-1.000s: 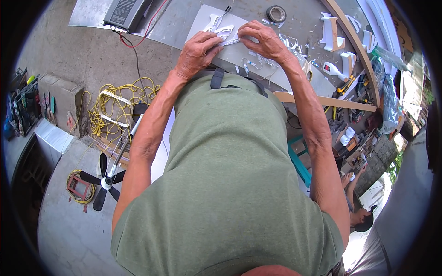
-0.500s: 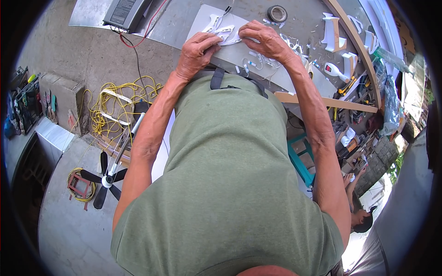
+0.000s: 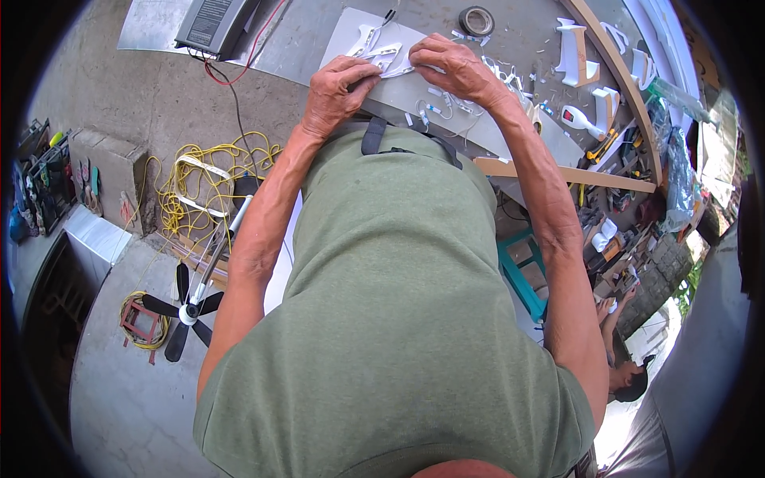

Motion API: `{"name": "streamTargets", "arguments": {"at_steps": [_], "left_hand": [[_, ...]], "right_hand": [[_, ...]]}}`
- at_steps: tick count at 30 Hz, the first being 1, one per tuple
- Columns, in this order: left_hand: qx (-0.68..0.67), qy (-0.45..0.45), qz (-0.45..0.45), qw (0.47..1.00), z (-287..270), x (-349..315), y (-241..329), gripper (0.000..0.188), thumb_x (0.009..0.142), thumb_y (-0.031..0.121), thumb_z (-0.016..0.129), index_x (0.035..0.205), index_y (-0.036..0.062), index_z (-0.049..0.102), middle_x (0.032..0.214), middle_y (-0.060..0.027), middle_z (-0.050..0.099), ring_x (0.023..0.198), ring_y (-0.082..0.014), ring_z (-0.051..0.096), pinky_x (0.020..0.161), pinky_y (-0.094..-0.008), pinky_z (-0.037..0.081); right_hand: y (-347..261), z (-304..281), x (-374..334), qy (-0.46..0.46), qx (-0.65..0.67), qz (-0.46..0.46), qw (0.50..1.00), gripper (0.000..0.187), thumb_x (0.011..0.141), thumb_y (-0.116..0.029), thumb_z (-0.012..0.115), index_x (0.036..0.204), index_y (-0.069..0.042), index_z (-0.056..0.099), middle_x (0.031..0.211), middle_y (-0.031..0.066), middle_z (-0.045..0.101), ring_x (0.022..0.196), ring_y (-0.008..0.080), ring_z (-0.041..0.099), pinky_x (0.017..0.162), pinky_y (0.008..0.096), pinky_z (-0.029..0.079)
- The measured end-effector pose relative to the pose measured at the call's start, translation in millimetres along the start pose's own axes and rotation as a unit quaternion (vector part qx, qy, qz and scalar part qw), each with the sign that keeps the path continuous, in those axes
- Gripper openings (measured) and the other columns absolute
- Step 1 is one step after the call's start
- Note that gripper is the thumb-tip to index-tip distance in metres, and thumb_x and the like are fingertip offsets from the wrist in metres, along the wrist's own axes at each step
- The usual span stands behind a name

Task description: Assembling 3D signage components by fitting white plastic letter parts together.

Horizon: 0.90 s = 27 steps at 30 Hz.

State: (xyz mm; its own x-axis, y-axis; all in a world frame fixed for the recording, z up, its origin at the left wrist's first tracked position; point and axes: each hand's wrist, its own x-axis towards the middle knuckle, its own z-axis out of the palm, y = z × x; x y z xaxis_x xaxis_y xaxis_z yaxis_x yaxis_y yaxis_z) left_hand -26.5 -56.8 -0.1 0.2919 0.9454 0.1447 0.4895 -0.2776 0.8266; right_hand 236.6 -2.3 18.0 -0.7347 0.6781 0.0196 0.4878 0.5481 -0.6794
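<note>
A white curved piece (image 3: 385,54) with small dark-dotted strips along it lies on a light grey board (image 3: 351,25) at the far edge of my reach. My left hand (image 3: 339,88) is closed, its thumb and fingertips pinching the near left edge of that piece. At the piece's right end my right hand (image 3: 453,67) is closed too, fingers curled down onto it; the exact grip is partly hidden. A short dark wire end (image 3: 389,14) sticks out beyond the piece. Beside my right hand, white wired LED modules (image 3: 434,110) lie loose on the board.
A tape roll (image 3: 476,21), white curved parts (image 3: 572,54), a white hot-glue gun (image 3: 582,121) and a curved wooden strip (image 3: 621,68) lie right. A grey power unit (image 3: 215,28) sits far left. Yellow cord (image 3: 171,187), a black-bladed fan (image 3: 187,313) and a teal stool (image 3: 519,275) stand lower. Another person (image 3: 629,378) works at right.
The view has shifted very slightly. Both hands stay at the white curved piece with almost the same finger positions.
</note>
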Motion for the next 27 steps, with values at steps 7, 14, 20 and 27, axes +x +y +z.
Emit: {"name": "streamTargets", "arguments": {"at_steps": [7,14,20,27], "left_hand": [[0.035,0.000,-0.014,0.999,3,3,6,0.020,0.081,0.006,0.080,0.101,0.0095,0.079,0.100,-0.0070,0.077,0.092,-0.0218,0.072,0.081,-0.0318,0.057],[0.093,-0.012,0.016,0.995,13,-1,11,0.035,0.080,0.000,0.071,0.109,0.0192,0.079,0.090,-0.0052,0.063,0.087,-0.0236,0.063,0.078,-0.0373,0.051],[0.132,-0.021,0.034,0.990,17,-3,10,0.040,0.079,0.000,0.066,0.109,0.0245,0.079,0.089,-0.0025,0.056,0.086,-0.0220,0.059,0.077,-0.0378,0.046],[0.136,-0.033,0.035,0.990,15,-2,11,0.043,0.077,0.000,0.066,0.110,0.0254,0.078,0.090,-0.0023,0.056,0.087,-0.0215,0.059,0.077,-0.0375,0.045]], "right_hand": [[0,-1,1,-0.005,-0.004,0.001,1.000,0.015,0.092,-0.008,0.070,0.107,-0.004,0.070,0.113,0.0074,0.069,0.106,0.0267,0.065,0.095,0.0378,0.055],[2,0,2,-0.004,0.001,-0.009,1.000,0.016,0.091,-0.007,0.070,0.107,-0.003,0.070,0.112,0.0081,0.068,0.105,0.0275,0.065,0.092,0.0384,0.056],[2,-1,4,-0.011,-0.007,-0.003,1.000,0.016,0.091,-0.006,0.069,0.107,-0.003,0.068,0.112,0.0090,0.068,0.105,0.0284,0.064,0.092,0.0391,0.055],[3,0,5,-0.017,-0.008,0.001,1.000,0.016,0.091,-0.006,0.069,0.106,-0.003,0.069,0.112,0.0093,0.067,0.104,0.0283,0.064,0.092,0.0387,0.055]]}}
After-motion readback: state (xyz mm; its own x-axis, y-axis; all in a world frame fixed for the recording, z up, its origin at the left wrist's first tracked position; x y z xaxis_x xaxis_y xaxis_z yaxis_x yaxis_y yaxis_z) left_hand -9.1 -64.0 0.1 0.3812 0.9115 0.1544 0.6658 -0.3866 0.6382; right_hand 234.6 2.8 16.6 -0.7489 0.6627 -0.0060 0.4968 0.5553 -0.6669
